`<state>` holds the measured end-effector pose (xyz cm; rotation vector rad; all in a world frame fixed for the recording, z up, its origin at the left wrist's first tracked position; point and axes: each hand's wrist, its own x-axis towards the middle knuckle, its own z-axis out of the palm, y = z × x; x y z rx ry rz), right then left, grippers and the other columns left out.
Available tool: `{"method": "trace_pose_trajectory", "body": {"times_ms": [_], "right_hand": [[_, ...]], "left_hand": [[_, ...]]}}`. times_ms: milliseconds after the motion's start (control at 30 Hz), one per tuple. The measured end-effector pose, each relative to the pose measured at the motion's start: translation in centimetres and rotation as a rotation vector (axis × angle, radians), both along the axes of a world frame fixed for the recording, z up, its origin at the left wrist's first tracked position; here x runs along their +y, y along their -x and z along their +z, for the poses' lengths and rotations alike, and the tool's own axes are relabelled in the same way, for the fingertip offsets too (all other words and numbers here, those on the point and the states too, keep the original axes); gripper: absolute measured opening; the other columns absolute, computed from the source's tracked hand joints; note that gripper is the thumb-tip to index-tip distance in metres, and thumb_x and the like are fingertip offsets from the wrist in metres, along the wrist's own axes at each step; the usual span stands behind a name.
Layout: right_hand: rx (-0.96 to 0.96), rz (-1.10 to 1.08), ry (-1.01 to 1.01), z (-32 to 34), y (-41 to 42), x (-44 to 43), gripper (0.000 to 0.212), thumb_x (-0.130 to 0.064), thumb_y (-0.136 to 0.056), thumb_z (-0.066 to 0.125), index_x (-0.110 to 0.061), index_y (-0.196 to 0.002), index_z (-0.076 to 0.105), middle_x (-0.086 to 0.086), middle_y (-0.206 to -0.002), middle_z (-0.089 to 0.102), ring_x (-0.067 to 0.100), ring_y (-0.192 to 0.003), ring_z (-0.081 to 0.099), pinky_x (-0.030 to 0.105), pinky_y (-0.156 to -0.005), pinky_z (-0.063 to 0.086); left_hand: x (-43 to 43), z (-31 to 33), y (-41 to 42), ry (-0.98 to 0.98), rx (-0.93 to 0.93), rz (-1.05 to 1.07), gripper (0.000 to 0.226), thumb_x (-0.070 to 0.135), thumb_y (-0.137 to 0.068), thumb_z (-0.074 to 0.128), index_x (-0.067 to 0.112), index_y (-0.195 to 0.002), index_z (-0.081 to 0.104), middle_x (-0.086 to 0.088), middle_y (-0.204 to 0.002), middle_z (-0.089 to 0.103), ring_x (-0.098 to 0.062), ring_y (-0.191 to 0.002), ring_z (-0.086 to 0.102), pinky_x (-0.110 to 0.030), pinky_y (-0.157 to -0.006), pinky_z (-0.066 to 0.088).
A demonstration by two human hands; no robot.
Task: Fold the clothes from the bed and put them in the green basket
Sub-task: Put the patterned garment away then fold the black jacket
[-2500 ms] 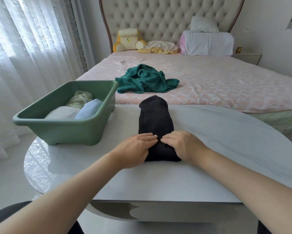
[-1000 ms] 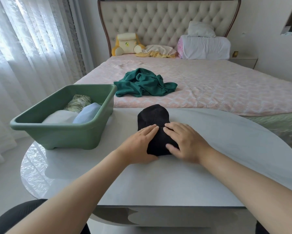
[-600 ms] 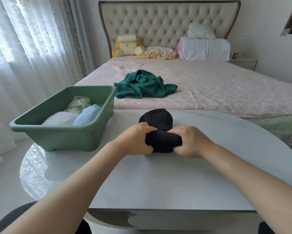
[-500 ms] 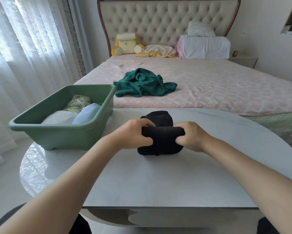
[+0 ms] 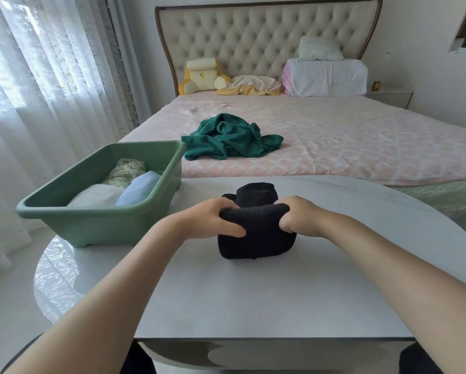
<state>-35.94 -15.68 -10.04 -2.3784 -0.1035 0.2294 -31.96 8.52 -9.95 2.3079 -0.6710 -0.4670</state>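
Note:
A black knitted garment (image 5: pixel 256 238) lies folded into a thick bundle on the white table (image 5: pixel 253 292). My left hand (image 5: pixel 213 220) grips its left end and my right hand (image 5: pixel 298 215) grips its right end, both lifting the top fold. The green basket (image 5: pixel 102 225) stands on the table's left side with several folded clothes inside: a white one, a light blue one and a leaf-patterned one. A crumpled dark green garment (image 5: pixel 229 137) lies on the pink bed (image 5: pixel 361 147) beyond the table.
Pillows, a folded white quilt (image 5: pixel 326 76) and a yellow plush cushion (image 5: pixel 202 75) line the tufted headboard. Sheer curtains (image 5: pixel 37 90) hang at the left. A nightstand (image 5: pixel 391 94) stands right of the bed.
The long black garment was folded over from its near end into a short bundle. Both hands went from pressing flat on it to gripping its ends and lifting the upper fold.

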Motion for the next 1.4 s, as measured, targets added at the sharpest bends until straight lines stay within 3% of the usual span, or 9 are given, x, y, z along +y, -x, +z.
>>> {"method": "trace_pose_trajectory", "body": {"times_ms": [133, 300, 400, 533, 767, 900, 1067, 1233, 1400], "right_hand": [[-0.175, 0.244, 0.231, -1.1, 1.1, -0.7, 0.043, -0.008, -0.063, 0.062, -0.038, -0.093, 0.054, -0.017, -0.119, 0.049, 0.009, -0.104, 0.055, 0.024, -0.088, 0.047], [-0.376, 0.386, 0.340, -2.0, 2.7, -0.1, 0.053, -0.020, -0.063, 0.071, -0.028, -0.113, 0.057, -0.016, -0.120, 0.051, 0.011, -0.107, 0.056, 0.033, -0.092, 0.049], [-0.350, 0.421, 0.443, -2.0, 3.4, -0.1, 0.076, -0.040, -0.064, 0.081, -0.028, -0.131, 0.047, -0.018, -0.129, 0.051, 0.005, -0.114, 0.053, 0.027, -0.097, 0.046], [-0.334, 0.345, 0.307, -2.7, 3.4, 0.0, 0.073, -0.052, -0.064, 0.088, -0.034, -0.127, 0.055, -0.021, -0.124, 0.060, 0.002, -0.111, 0.059, 0.024, -0.094, 0.047], [-0.087, 0.075, -0.183, -1.3, -0.1, 0.4, 0.023, -0.032, -0.078, 0.085, -0.026, -0.098, 0.074, -0.007, -0.096, 0.075, 0.016, -0.093, 0.071, 0.035, -0.084, 0.057], [0.023, -0.110, -0.396, -0.3, -2.8, 1.7, 0.030, -0.044, -0.088, 0.073, -0.021, -0.107, 0.072, 0.006, -0.097, 0.077, 0.028, -0.086, 0.075, 0.050, -0.074, 0.063], [0.129, -0.273, -0.348, 0.2, -6.5, 1.9, 0.049, -0.063, -0.088, 0.063, -0.017, -0.105, 0.070, 0.013, -0.095, 0.076, 0.035, -0.083, 0.074, 0.052, -0.072, 0.063], [0.239, -0.217, -0.177, 0.6, -9.3, 2.5, 0.058, -0.072, -0.086, 0.055, -0.020, -0.105, 0.071, 0.010, -0.098, 0.076, 0.037, -0.088, 0.074, 0.049, -0.079, 0.062], [0.224, -0.265, 0.078, 0.0, -11.2, 2.7, 0.060, -0.075, -0.088, 0.043, -0.021, -0.098, 0.066, 0.000, -0.095, 0.070, 0.024, -0.080, 0.069, 0.034, -0.069, 0.054]], "left_hand": [[0.3, 1.2, 1.0, 0.012, 0.020, -0.068, 0.033, 0.056, -0.082, 0.064, 0.026, -0.084, 0.075, 0.023, -0.129, 0.054, 0.005, -0.118, 0.048, -0.018, -0.100, 0.033], [-1.5, -0.1, 0.0, -0.013, -0.383, -0.033, 0.024, 0.020, -0.100, 0.053, 0.032, -0.116, 0.067, 0.016, -0.141, 0.053, -0.004, -0.135, 0.042, -0.026, -0.114, 0.030], [-1.2, -2.3, -1.3, -0.238, -0.260, -0.114, 0.040, 0.030, -0.103, 0.048, 0.042, -0.141, 0.049, 0.013, -0.156, 0.037, -0.007, -0.148, 0.020, -0.029, -0.121, 0.014], [-0.3, -2.6, -1.6, -0.232, -0.113, -0.051, 0.036, 0.039, -0.102, 0.049, 0.046, -0.137, 0.053, 0.015, -0.147, 0.047, -0.010, -0.136, 0.040, -0.027, -0.112, 0.028], [1.0, -3.3, -1.3, 0.572, 0.382, 0.264, 0.048, 0.047, -0.106, 0.027, 0.024, -0.111, 0.069, 0.009, -0.110, 0.074, -0.004, -0.108, 0.063, -0.030, -0.111, 0.034], [1.6, -4.4, -2.1, 0.761, 0.617, 0.356, 0.071, 0.070, -0.097, 0.016, 0.021, -0.117, 0.063, 0.004, -0.117, 0.067, -0.008, -0.112, 0.059, -0.027, -0.101, 0.040], [1.0, -5.4, -3.0, 0.705, 0.200, 0.557, 0.058, 0.069, -0.088, 0.049, 0.026, -0.126, 0.055, -0.001, -0.129, 0.064, -0.015, -0.110, 0.064, -0.037, -0.097, 0.050], [-1.0, -0.5, -4.2, 0.222, -0.723, 0.482, 0.038, 0.026, -0.099, 0.048, 0.024, -0.137, 0.052, 0.007, -0.136, 0.049, -0.012, -0.128, 0.041, -0.030, -0.107, 0.031], [-3.7, -0.5, -8.4, -0.248, -0.523, 0.180, 0.048, 0.037, -0.104, 0.025, 0.031, -0.149, 0.041, 0.007, -0.155, 0.040, -0.018, -0.144, 0.029, -0.041, -0.117, 0.024]]}}
